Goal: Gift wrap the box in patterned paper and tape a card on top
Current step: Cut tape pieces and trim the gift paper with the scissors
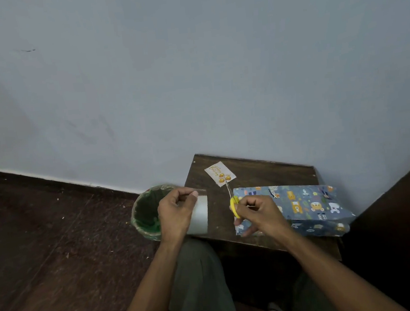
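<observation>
The box [302,206], wrapped in blue paper printed with cartoon animals, lies on the right side of a small dark wooden table [262,172]. A white card [220,174] with orange print lies at the table's far left. My left hand [176,212] grips a roll of clear tape [199,215] over the table's left edge, thumb and fingers pinching its pulled-out end. My right hand [258,212] holds yellow-handled scissors [233,203] just left of the box, their blades pointing up toward the card.
A green bin [144,215] lined with clear plastic stands on the dark floor beside the table's left edge. A pale blue wall rises right behind the table. Dark furniture [398,225] flanks the table on the right. My knees are below it.
</observation>
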